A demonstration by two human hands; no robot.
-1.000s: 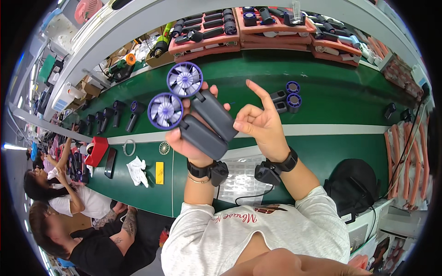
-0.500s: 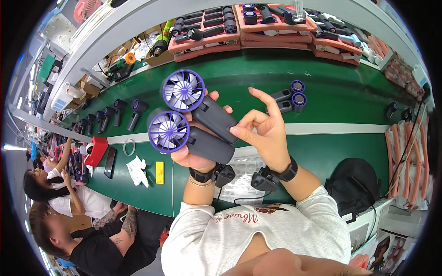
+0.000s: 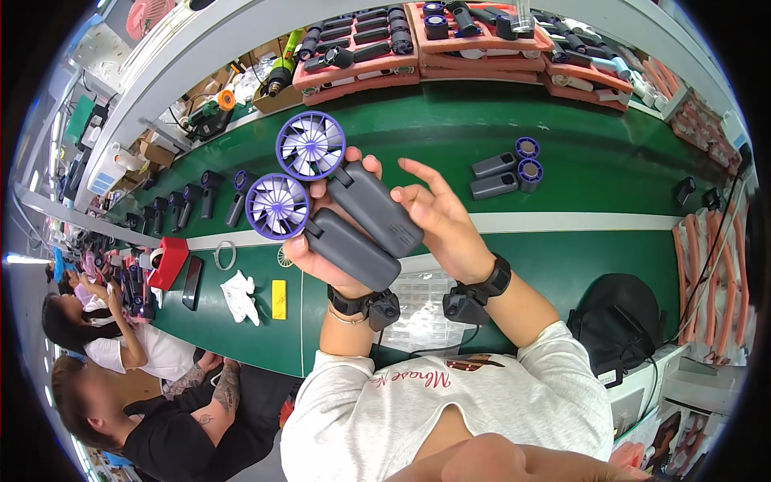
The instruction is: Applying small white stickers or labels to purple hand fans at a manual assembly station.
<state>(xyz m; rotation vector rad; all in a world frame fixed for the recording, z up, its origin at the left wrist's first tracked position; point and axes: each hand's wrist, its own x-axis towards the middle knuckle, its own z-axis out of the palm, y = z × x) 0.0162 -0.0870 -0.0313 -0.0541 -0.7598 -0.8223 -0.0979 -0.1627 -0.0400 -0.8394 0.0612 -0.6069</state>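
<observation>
My left hand holds two dark grey handheld fans side by side, their purple-ringed heads facing up. The upper handheld fan lies across my fingers, which show past its far edge. Nearer to me is the lower handheld fan, resting over the palm and thumb side. My right hand is beside the upper fan's handle, fingertips at or very close to its right edge. Its index finger is stretched out and the other fingers are loosely bent. Whether the fingertips touch the handle I cannot tell for sure.
Two more fans lie on the green bench at right. A row of fans runs along the left. Pink foam trays stand at the back. A white cloth, yellow block and red dispenser lie left. Co-workers sit at left.
My left hand has tilted the two fans and shifted them slightly left and away from me. My right hand has moved left, from the upper handle's end to its side.
</observation>
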